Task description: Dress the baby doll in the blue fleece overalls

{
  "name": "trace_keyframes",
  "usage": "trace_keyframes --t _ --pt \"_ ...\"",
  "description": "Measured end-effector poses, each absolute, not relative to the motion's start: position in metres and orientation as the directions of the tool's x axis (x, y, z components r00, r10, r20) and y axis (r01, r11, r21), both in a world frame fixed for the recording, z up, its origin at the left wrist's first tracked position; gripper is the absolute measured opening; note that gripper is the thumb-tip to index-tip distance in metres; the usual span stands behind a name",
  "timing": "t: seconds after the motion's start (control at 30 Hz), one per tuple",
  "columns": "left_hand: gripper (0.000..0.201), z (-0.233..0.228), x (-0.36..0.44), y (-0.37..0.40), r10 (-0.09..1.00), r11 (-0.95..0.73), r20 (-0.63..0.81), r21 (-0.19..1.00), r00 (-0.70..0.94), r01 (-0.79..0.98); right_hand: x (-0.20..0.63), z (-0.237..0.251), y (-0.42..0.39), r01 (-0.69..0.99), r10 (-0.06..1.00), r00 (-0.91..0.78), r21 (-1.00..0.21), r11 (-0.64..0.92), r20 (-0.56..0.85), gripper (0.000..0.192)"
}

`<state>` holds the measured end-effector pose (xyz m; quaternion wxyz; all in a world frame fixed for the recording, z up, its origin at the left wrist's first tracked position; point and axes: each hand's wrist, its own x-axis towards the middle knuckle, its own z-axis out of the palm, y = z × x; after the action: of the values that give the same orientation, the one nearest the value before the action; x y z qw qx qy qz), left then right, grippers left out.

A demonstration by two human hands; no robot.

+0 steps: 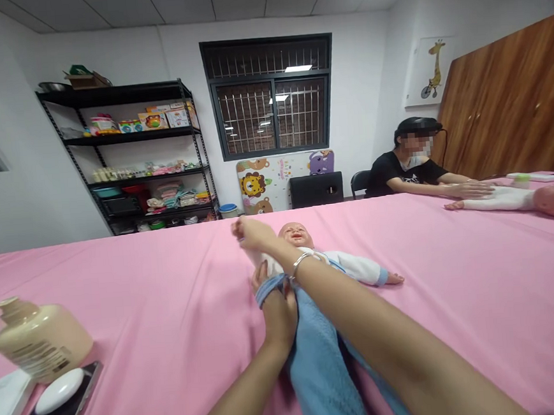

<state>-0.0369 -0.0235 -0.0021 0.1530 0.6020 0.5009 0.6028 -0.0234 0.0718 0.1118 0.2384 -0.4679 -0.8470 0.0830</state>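
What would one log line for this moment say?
left hand: grips blue cuff | right hand: holds doll arm up | pink table

Pink-covered table [168, 286] with doll [332, 261], lotion bottle [41, 341].

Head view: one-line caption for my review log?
Both hands dress a baby doll in blue trousers on a pink table.

Baby doll [303, 244] supine on pink sheet, white top, blue trousers.
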Motion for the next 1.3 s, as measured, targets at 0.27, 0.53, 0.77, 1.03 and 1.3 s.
trace_keyframes --t 0.27,0.53,0.77,1.03,1.3 --pt "0.066 0.011 -0.049 -0.018 0.694 -0.473 0.585 0.81 -0.419 0.347 0.051 0.111 0.039 0.469 0.586 -0.81 -0.575 0.67 0.021 0.021" --pt "0.023 0.026 -0.064 -0.01 0.861 -0.439 0.494 0.842 -0.121 0.314 0.055 0.116 0.016 0.467 0.715 -0.696 -0.71 0.526 0.072 0.028" --pt "0.015 0.021 -0.073 -0.009 0.839 -0.54 0.487 0.69 0.242 0.482 0.039 0.127 0.021 0.251 0.706 -0.697 -0.964 0.084 -0.12 0.029" --pt "0.013 0.038 -0.079 -0.026 0.696 -0.718 0.621 0.599 0.36 0.355 0.012 0.092 0.088 0.107 0.965 -0.262 -0.994 0.027 -0.003 0.022" --pt "0.023 0.036 -0.121 0.006 0.841 -0.288 0.073 0.9 -0.536 -0.329 0.034 0.06 0.098 0.153 0.984 -0.164 -0.983 0.102 0.076 0.023"
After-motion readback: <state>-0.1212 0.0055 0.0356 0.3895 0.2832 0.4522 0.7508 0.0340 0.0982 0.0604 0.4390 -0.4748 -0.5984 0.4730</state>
